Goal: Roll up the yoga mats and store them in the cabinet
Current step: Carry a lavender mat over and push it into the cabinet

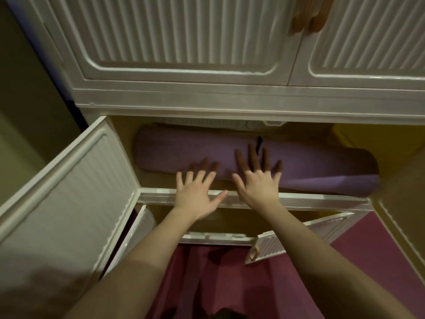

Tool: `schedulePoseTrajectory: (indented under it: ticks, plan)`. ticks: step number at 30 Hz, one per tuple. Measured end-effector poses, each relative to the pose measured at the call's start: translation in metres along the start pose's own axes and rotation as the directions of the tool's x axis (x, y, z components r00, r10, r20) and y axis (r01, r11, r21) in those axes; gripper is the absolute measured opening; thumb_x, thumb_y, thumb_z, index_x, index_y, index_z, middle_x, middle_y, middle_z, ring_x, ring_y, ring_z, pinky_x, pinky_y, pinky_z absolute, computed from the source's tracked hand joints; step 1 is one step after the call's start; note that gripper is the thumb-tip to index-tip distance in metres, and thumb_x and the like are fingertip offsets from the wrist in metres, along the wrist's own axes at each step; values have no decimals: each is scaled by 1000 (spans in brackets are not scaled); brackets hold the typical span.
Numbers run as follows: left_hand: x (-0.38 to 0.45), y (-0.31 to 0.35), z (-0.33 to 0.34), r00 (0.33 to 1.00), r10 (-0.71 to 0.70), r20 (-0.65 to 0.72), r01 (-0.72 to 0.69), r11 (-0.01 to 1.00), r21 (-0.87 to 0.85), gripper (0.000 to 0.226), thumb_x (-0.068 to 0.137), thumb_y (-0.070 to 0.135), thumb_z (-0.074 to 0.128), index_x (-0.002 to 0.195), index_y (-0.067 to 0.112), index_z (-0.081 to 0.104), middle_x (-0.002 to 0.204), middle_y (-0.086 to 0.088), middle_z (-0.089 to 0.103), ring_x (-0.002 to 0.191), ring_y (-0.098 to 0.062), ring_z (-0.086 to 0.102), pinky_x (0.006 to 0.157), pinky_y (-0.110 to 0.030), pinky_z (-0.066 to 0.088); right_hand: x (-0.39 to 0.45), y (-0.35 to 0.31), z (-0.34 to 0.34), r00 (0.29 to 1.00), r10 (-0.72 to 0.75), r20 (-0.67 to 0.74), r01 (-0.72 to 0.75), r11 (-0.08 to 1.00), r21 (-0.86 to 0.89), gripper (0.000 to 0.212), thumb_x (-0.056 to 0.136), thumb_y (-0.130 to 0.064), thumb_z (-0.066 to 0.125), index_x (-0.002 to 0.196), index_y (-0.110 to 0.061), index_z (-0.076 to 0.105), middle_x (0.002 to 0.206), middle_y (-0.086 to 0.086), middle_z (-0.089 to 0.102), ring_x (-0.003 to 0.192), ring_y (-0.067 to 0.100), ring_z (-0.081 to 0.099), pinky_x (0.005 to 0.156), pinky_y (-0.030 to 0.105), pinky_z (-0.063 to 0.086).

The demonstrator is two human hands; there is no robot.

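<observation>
Rolled purple yoga mat (230,155) lies in cabinet (230,97), both hands spread beside it.

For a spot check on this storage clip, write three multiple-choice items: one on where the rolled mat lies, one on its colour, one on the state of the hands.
1. Where does the rolled mat lie?
A. On the floor
B. In the open cabinet compartment
C. On top of the cabinet

2. What colour is the rolled mat?
A. Purple
B. Green
C. Black

3. How are the left hand and right hand?
A. Both in fists
B. One gripping a door handle
C. Both flat with fingers spread

Key:
1 B, the mat lies lengthwise inside the compartment between open doors.
2 A, its whole surface is lilac purple.
3 C, both reach in with straight, spread fingers at the mat.
</observation>
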State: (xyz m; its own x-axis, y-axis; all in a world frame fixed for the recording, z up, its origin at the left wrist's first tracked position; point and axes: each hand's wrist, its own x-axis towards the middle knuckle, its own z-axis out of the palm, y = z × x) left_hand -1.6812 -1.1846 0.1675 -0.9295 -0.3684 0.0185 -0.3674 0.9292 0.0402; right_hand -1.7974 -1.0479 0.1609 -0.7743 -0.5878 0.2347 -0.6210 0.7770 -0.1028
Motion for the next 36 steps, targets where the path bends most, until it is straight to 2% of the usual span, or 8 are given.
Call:
schedulePoseTrajectory:
  ticks: [9,11,13,15,18,21,27,36]
  plan:
    - [14,-49,-30,973,-219,74,218,976,15,84,85,78,16,118,14,59,122,-15,58,121,-34,46,111,-58,15,-29,2,7,998,-41,-44,39,998,-53,60,90,-62,24,145,-39,32,159,1,19,143,38,15,108,67,7]
    - [12,-48,-25,968,-234,91,238,971,-38,88,82,81,17,133,17,50,138,-17,47,132,-36,35,112,-60,11,-33,2,4,999,-42,-19,41,998,-53,59,91,-61,24,145,-39,33,157,2,24,142,38,18,109,65,9]
    - [5,-46,-17,974,-218,58,223,972,-80,92,80,84,16,152,27,13,159,-13,10,145,-36,6,111,-63,2,-38,6,4,1000,7,-20,-8,999,-39,57,91,-58,26,143,-37,38,150,9,37,137,41,28,107,66,18]
    - [-4,-46,-9,979,-205,3,204,975,-87,92,78,84,15,152,32,-4,160,-8,-2,146,-35,-4,111,-64,-2,-44,11,1,986,140,-91,-141,990,-6,54,92,-52,34,139,-31,47,141,17,46,129,45,35,101,68,27]
    - [-21,-43,-3,978,-209,17,210,975,-66,94,77,84,13,152,29,4,159,-7,6,146,-34,-1,114,-61,-2,-47,21,-2,943,324,-77,-319,945,68,52,96,-50,40,142,-26,42,150,23,28,138,46,20,104,66,22]
    - [-23,-42,-6,977,-211,3,211,976,-51,92,79,83,13,152,28,6,159,-8,8,146,-34,1,114,-56,-3,-46,25,-3,955,290,-60,-285,956,74,64,92,-59,23,143,-25,40,150,25,25,139,46,15,108,62,22]
    - [6,-41,-31,982,-187,18,187,982,15,85,83,80,18,141,22,39,146,-16,35,137,-38,25,114,-58,9,-43,31,-12,955,295,-9,-293,953,80,51,98,-51,33,143,-27,39,155,14,19,143,37,5,111,61,14]
    - [11,-34,-7,984,-174,-26,171,980,-103,92,77,86,16,152,35,0,159,-4,-17,144,-35,-18,113,-59,-1,-24,42,-7,973,229,5,-224,947,229,52,99,-50,33,149,-43,20,161,2,-8,145,35,-10,111,64,5]
